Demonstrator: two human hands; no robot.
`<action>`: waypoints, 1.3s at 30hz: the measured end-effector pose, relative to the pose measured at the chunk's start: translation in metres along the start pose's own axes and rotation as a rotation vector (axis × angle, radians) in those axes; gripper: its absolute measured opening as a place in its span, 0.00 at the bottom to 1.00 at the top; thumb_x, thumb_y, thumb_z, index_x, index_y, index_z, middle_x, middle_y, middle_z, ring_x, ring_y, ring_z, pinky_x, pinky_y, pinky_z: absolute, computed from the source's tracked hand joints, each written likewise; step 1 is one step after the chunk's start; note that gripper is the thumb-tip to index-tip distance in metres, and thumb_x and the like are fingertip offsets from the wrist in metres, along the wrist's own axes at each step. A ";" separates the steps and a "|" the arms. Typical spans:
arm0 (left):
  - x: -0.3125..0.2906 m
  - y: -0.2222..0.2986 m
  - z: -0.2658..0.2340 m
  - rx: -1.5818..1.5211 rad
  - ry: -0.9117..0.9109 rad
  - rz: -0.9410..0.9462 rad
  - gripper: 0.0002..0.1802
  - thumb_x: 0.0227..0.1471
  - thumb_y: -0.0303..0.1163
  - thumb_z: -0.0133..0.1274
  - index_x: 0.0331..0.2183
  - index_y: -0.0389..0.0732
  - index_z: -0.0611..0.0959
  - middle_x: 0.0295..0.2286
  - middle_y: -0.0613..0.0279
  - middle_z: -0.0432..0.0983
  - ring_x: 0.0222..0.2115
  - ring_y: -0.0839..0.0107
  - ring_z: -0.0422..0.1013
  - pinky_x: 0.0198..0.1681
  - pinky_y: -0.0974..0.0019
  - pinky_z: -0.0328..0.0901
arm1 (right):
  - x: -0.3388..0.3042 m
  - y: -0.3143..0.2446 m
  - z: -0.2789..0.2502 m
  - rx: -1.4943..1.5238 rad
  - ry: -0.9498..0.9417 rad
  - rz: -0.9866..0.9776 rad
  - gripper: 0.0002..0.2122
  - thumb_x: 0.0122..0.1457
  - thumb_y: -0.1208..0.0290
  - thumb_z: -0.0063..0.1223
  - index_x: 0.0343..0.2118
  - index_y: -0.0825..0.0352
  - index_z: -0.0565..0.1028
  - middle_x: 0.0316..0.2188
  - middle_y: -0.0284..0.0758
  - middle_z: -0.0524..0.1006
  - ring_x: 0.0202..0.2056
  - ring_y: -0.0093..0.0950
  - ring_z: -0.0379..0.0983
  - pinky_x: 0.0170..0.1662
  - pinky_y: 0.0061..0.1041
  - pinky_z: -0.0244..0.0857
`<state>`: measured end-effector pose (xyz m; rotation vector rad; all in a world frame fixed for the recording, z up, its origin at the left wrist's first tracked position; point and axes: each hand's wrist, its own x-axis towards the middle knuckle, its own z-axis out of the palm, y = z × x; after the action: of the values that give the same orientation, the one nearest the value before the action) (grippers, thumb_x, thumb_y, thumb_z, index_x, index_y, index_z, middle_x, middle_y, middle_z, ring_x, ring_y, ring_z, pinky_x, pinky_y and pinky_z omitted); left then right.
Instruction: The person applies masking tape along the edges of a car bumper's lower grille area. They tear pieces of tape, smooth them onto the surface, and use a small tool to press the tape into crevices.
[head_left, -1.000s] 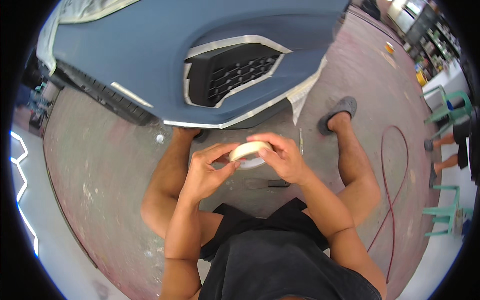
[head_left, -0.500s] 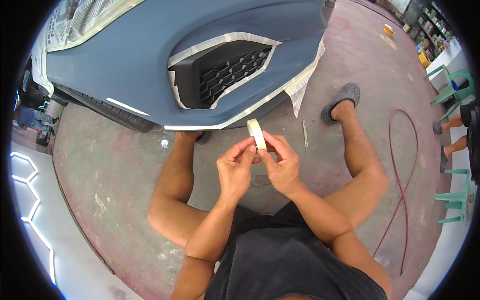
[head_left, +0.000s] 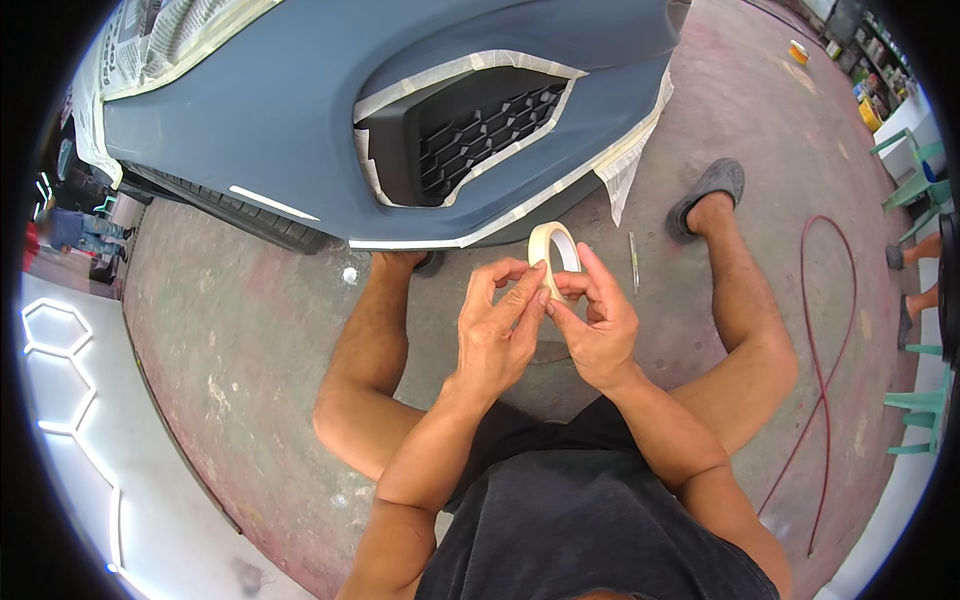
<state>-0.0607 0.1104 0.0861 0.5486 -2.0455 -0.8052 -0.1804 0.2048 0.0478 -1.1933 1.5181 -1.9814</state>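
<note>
A pale cream roll of masking tape (head_left: pixel 538 250) stands tilted between my hands, its hollow core showing. My left hand (head_left: pixel 488 325) pinches its near edge between thumb and fingertips. My right hand (head_left: pixel 606 328) closes on the same edge from the other side, the thumb at the rim and the index finger raised beside the roll. Ahead of the hands is a grey-blue car bumper (head_left: pixel 260 130). Its black honeycomb grille (head_left: pixel 490 135) is bordered by strips of masking tape, and more tape with hanging paper (head_left: pixel 617 187) runs along the lower edge.
A thin, clear, pen-like tool (head_left: pixel 634 262) lies on the floor between my feet. At the right, a red hose (head_left: pixel 825 405) loops across the floor near green plastic chairs (head_left: pixel 918 402). An orange-and-white roll (head_left: pixel 798 52) lies far off. Other people stand at both sides.
The tape roll has turned so its open ring faces more toward view. My right index finger has lifted away. The whole scene has shifted slightly right.
</note>
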 end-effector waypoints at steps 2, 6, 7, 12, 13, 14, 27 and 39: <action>-0.001 -0.001 0.000 0.015 0.018 0.007 0.19 0.53 0.21 0.67 0.48 0.38 0.89 0.43 0.52 0.79 0.42 0.57 0.77 0.45 0.58 0.73 | -0.001 -0.001 0.001 0.027 0.004 -0.001 0.37 0.59 0.87 0.66 0.71 0.73 0.61 0.47 0.43 0.83 0.47 0.24 0.77 0.53 0.26 0.70; -0.002 -0.001 -0.003 0.037 0.015 0.000 0.14 0.52 0.21 0.67 0.43 0.37 0.90 0.43 0.54 0.80 0.43 0.56 0.77 0.45 0.57 0.71 | -0.002 0.000 0.005 0.077 0.013 0.017 0.36 0.60 0.88 0.65 0.71 0.73 0.61 0.47 0.44 0.83 0.47 0.24 0.78 0.52 0.25 0.71; -0.002 0.000 -0.003 0.024 0.026 -0.009 0.13 0.52 0.20 0.67 0.42 0.37 0.89 0.43 0.55 0.80 0.42 0.56 0.77 0.45 0.57 0.71 | -0.002 0.000 0.005 0.065 0.020 0.017 0.35 0.60 0.86 0.66 0.70 0.73 0.63 0.47 0.44 0.84 0.46 0.25 0.79 0.51 0.26 0.73; 0.002 0.004 -0.005 0.000 -0.002 -0.048 0.11 0.53 0.20 0.66 0.40 0.37 0.89 0.42 0.55 0.80 0.41 0.57 0.77 0.46 0.58 0.69 | 0.001 -0.001 0.003 0.010 0.019 -0.049 0.31 0.60 0.83 0.67 0.66 0.72 0.69 0.46 0.46 0.85 0.44 0.28 0.83 0.48 0.27 0.78; 0.003 0.005 -0.006 0.006 -0.012 -0.047 0.11 0.53 0.20 0.66 0.40 0.37 0.89 0.42 0.55 0.80 0.41 0.58 0.77 0.46 0.58 0.69 | 0.002 -0.003 0.002 -0.008 0.011 -0.048 0.30 0.60 0.84 0.67 0.66 0.72 0.69 0.46 0.46 0.85 0.45 0.29 0.84 0.48 0.28 0.78; 0.004 0.005 -0.008 0.011 -0.025 -0.049 0.10 0.53 0.20 0.66 0.40 0.36 0.89 0.42 0.55 0.80 0.40 0.58 0.76 0.46 0.58 0.69 | 0.002 -0.005 0.001 -0.025 0.003 -0.047 0.30 0.59 0.84 0.67 0.65 0.72 0.70 0.46 0.47 0.85 0.45 0.29 0.84 0.48 0.28 0.78; 0.005 0.009 -0.012 0.034 -0.038 -0.093 0.10 0.53 0.23 0.67 0.40 0.38 0.89 0.41 0.57 0.80 0.39 0.62 0.74 0.50 0.58 0.63 | 0.007 -0.012 -0.003 -0.124 -0.033 -0.060 0.27 0.57 0.86 0.69 0.61 0.72 0.75 0.46 0.44 0.85 0.45 0.26 0.83 0.48 0.25 0.78; 0.001 -0.004 -0.014 0.039 0.018 -0.053 0.09 0.54 0.25 0.69 0.39 0.37 0.89 0.39 0.59 0.81 0.36 0.71 0.75 0.35 0.70 0.67 | 0.010 -0.016 0.001 -0.127 -0.046 -0.062 0.25 0.56 0.82 0.71 0.58 0.71 0.78 0.41 0.47 0.85 0.43 0.33 0.86 0.46 0.29 0.80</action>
<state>-0.0491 0.1018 0.0901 0.6324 -2.0418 -0.7901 -0.1823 0.2028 0.0662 -1.3427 1.6234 -1.9073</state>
